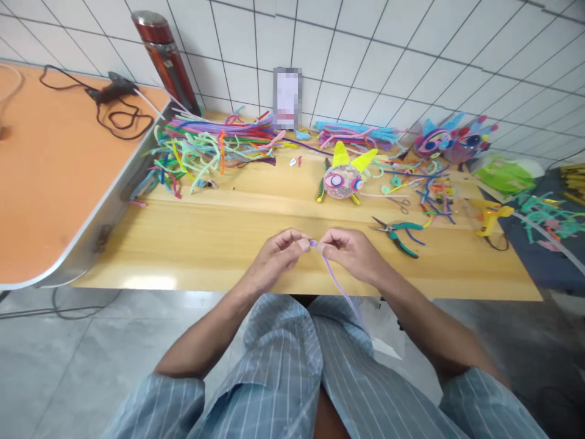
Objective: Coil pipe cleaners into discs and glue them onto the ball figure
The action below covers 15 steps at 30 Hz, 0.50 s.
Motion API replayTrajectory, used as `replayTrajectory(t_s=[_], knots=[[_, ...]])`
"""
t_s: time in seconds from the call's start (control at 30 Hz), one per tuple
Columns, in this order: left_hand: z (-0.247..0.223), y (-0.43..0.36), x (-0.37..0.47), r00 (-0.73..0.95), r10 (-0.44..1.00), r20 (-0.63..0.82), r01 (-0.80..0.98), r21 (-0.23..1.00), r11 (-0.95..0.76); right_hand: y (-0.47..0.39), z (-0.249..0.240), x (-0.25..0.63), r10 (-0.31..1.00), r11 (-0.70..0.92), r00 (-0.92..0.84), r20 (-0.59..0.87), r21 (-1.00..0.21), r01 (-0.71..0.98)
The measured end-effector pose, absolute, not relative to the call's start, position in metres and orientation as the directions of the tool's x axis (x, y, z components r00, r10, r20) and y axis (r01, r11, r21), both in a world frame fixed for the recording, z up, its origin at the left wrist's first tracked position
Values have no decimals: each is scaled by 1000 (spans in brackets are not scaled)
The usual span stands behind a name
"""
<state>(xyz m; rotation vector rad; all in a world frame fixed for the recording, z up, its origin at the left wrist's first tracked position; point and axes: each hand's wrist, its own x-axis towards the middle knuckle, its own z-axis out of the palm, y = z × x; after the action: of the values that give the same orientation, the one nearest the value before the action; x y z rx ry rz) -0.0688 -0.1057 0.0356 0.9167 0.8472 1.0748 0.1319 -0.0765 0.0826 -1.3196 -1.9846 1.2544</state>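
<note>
A thin purple pipe cleaner [336, 279] has a small coiled end between my fingertips, and its loose length hangs over the table's front edge. My left hand [284, 255] pinches one side of the coil. On the other side my right hand [350, 250] grips it with thumb and forefinger. Behind my hands a round clear figure [343, 182] with yellow ears and pink-blue eyes stands on the wooden table [205, 235]. Green-handled pliers [400, 235] lie open to the right of my right hand.
Pipe cleaners [196, 152] pile up at the back left, near a red thermos [167, 61]. A phone [287, 99] leans on the tiled wall. Small scissors [402, 204], a yellow glue gun [491, 216] and two finished figures [434, 141] are at the right.
</note>
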Motion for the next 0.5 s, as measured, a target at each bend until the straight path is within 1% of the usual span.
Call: replayTrajectory(t_s=[0.07,0.13,0.23,0.3,0.37,0.5], knots=[[43,-101,-82,312,945,-102,-215,961,175,-76,84,131,868,163,-483,-116,-852,497],[48,-98,-90,349,934,-78,-140,981,134,-76,84,128,854,189,-507,-113,-842,505],[47,-99,-90,326,943,-62,-140,984,113,-80,84,123,860,210,-504,-86,-839,501],[41,-104,-83,248,965,-87,-210,968,141,-84,83,119,875,221,-482,-48,-845,486],[35,-111,-70,145,981,-133,-339,924,175,-89,80,115,893,226,-449,-5,-859,460],[29,-123,-43,15,976,-218,-605,775,182,-96,71,110,928,187,-372,30,-900,395]])
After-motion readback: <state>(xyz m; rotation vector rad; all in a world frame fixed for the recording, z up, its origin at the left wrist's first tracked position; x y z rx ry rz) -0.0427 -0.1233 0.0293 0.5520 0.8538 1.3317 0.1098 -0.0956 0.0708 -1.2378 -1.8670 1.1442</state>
